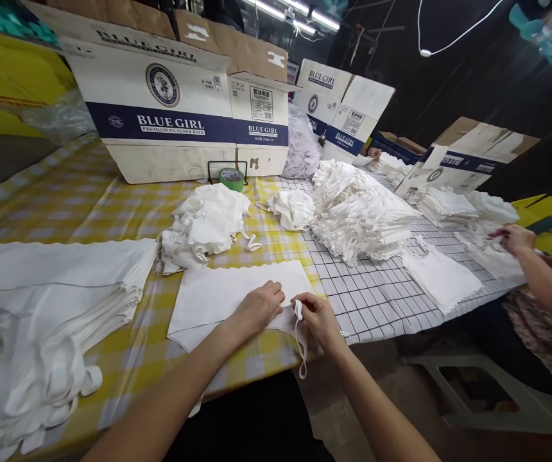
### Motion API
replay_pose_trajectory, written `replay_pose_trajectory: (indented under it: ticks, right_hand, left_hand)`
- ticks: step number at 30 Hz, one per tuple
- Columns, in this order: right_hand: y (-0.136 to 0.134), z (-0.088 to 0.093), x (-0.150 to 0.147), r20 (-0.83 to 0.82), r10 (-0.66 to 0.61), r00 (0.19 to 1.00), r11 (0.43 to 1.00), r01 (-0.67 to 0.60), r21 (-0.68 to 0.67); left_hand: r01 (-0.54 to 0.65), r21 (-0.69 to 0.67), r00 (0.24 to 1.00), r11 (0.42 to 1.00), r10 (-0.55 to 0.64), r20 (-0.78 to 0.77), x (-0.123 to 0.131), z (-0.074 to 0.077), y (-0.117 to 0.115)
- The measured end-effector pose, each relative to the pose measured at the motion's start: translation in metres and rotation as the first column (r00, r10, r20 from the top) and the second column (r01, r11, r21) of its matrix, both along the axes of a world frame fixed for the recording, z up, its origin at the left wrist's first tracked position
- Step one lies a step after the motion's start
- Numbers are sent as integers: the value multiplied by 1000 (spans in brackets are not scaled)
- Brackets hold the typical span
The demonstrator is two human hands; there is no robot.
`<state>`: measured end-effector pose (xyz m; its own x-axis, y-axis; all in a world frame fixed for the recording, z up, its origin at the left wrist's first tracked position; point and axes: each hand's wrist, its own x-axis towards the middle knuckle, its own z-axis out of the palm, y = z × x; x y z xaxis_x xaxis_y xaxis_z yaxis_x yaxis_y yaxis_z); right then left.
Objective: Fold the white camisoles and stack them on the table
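White garment (223, 295) lies flat on the surface (107, 205), a thin strap (298, 310) at its right side.
The hands are close but apart: the right hand (320, 322) pinches the strap between thumb and fingers, its loop dangling at the near edge, while the left hand (259, 304) rests on the cloth, fingers bent; whether it grips, I cannot tell. Leftward lies a layered white stack (64, 269); beyond the garment, a crumpled heap (208, 215) and, farther right, a larger pile (357, 208). Behind the heap, a green tape roll (232, 181) sits before a Blue Girl carton (160, 151).
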<state>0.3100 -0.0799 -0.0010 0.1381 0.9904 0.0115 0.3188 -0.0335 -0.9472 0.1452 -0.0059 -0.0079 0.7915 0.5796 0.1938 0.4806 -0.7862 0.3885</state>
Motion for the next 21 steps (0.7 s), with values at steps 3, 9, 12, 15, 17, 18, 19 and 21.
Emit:
replay_pose_trajectory:
  ticks: [3,9,12,15,17,18,19,21]
  right_hand:
    - [7,0,-2,-15,1,1000,1000,-2,-27]
    - [12,2,-6,219,18,976,998,-30,52]
    - [15,4,-8,348,15,938,991,-61,122]
    - [18,6,-10,405,28,914,989,-85,123]
    - [19,6,-11,424,24,905,989,-82,121]
    - [20,6,-11,430,18,902,990,-77,120]
    - [20,5,-11,436,12,900,990,-71,119]
    - [20,4,-11,445,7,896,992,-63,112]
  left_hand:
    - [30,71,999,997,-28,-25,1,-3,4]
    - [-33,-152,985,988,58,163,-2,-8,12]
    - [-36,-244,975,969,87,202,-2,-8,15]
    - [-44,-300,971,953,111,211,-1,-9,18]
    - [-41,-318,969,947,116,220,0,-10,20]
    - [-39,-325,967,945,117,224,0,-11,20]
    - [-38,-331,966,943,119,229,0,-11,20]
    - [-41,-345,963,938,129,236,-1,-11,20]
